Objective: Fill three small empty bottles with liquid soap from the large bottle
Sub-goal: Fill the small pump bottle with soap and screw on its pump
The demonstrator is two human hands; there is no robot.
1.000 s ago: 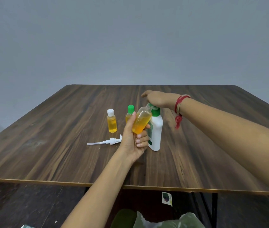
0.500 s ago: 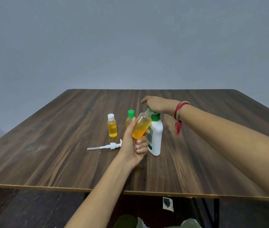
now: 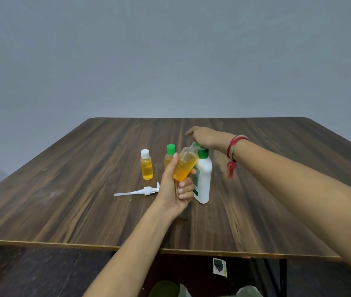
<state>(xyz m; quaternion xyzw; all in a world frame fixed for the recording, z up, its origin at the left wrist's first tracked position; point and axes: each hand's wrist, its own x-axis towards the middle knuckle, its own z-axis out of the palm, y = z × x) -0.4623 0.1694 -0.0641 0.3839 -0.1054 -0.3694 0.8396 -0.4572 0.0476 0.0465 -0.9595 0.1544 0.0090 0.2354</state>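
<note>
Clearly the risk sits at the mouth of the tilted small bottle (image 3: pixel 185 167), nearly full of orange soap, which the left hand (image 3: pixel 174 189) grips round its body with thumb and curled fingers, right in front of the large white soap bottle (image 3: pixel 203 181) standing on the wooden table (image 3: pixel 84 200); any more lean and soap may run over the fingers. The right hand (image 3: pixel 206 139) lies over that mouth and the large bottle's green neck, its fingers hidden, so I cannot tell whether it pinches or presses anything. A hard sideways push there could topple the large bottle.
</note>
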